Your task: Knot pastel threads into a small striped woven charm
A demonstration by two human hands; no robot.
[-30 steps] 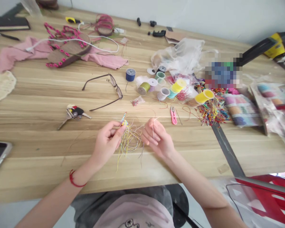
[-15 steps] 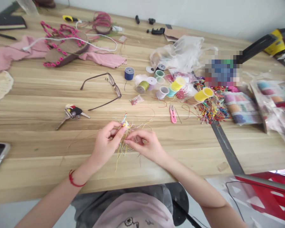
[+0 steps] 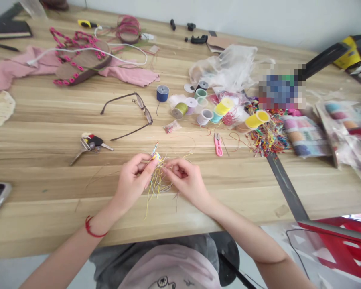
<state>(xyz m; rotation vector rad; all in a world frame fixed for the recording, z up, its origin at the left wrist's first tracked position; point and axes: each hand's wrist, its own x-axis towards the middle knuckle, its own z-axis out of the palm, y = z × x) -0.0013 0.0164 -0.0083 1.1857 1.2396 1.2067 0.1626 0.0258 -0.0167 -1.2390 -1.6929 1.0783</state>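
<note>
Just inside the table's near edge (image 3: 48, 241), left hand (image 3: 130, 180), right hand (image 3: 185, 180), fingers pinched on yellow threads (image 3: 158, 184)

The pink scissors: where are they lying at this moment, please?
In the head view, the pink scissors lie on the wooden table, beyond the right hand, just left of the heap of colored thread ends.

Thin yellow threads (image 3: 158, 180); a multicoloured braid (image 3: 156, 156), perhaps striped; pink snips (image 3: 218, 145).

Eyeglasses (image 3: 148, 116) on the wooden table (image 3: 48, 208) as landmark. Keys (image 3: 92, 142) before and left of the eyeglasses; thread spools (image 3: 179, 110) right; beaded sandal (image 3: 81, 60) behind.
</note>
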